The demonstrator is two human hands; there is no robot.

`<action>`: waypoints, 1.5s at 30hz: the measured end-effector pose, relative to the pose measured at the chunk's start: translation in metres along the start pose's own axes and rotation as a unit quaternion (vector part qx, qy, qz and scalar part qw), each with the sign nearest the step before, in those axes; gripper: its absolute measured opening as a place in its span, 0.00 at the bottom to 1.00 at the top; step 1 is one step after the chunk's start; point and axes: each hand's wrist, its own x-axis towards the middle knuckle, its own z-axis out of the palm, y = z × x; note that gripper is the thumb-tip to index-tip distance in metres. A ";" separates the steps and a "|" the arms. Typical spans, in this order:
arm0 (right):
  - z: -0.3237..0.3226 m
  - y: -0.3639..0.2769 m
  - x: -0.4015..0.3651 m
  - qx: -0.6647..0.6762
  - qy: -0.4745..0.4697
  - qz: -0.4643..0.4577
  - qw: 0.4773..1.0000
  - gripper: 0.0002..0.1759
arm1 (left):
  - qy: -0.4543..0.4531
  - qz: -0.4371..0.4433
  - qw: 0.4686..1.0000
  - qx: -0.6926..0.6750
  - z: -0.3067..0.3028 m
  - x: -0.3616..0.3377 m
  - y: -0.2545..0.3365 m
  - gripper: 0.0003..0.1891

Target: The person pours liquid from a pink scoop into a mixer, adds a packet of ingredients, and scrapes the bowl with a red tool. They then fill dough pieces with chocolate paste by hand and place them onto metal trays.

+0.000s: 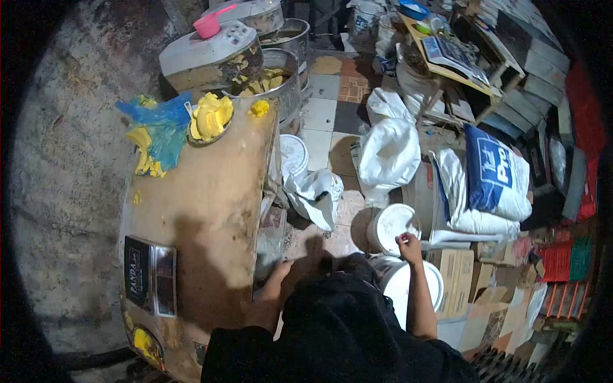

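My right hand [409,246] is over the near part of a white bucket lid [394,223]. Its fingers are curled together; whatever they pinch is too small to make out. Just below my right forearm sits a second white bucket lid [418,287]. My left hand [280,273] is low beside the right edge of the wooden table [211,185], and its fingers do not show clearly. A digital scale [150,276] marked PANDA lies on the table near my left side. Farther up the table stands a bowl of yellow margarine-like blocks [211,118].
Blue plastic with yellow smears [156,127] lies by the bowl. Large mixers with a metal bowl [279,70] stand beyond the table. Open white sacks [388,150] and a blue-and-white sack [495,169] are at the right. Cardboard boxes [452,281] and red crates [555,260] are lower right.
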 end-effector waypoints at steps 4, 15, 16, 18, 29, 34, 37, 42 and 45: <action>0.014 0.008 0.079 0.046 -0.094 0.060 0.993 0.13 | -0.006 0.051 0.998 -0.022 0.010 0.025 0.203 0.20; -0.017 0.026 0.483 -0.088 -0.145 -0.068 0.983 0.18 | 0.023 0.048 0.995 -0.090 0.059 0.244 0.323 0.21; -0.024 0.009 0.521 -0.097 -0.104 -0.029 0.989 0.19 | 0.017 0.029 0.997 -0.065 0.063 0.245 0.317 0.21; -0.039 -0.017 0.602 -0.153 -0.089 -0.131 0.975 0.16 | -0.005 0.045 0.999 -0.013 0.066 0.236 0.312 0.20; 0.018 -0.258 0.831 0.141 -0.159 -0.179 0.961 0.05 | 0.010 -0.067 0.985 -0.162 0.028 0.332 0.443 0.10; 0.076 -0.343 0.964 0.164 -0.154 -0.202 0.953 0.04 | 0.034 -0.037 0.980 -0.194 -0.020 0.444 0.544 0.12; 0.131 -0.414 1.023 0.146 -0.146 -0.311 0.927 0.07 | 0.049 -0.028 0.975 -0.215 -0.046 0.488 0.589 0.13; 0.192 -0.582 1.041 0.029 -0.307 -0.381 0.872 0.10 | 0.100 -0.030 0.968 -0.227 -0.052 0.529 0.627 0.15; 0.229 -0.679 1.058 0.137 -0.351 -0.503 0.778 0.08 | 0.156 0.002 0.979 -0.132 -0.052 0.528 0.648 0.16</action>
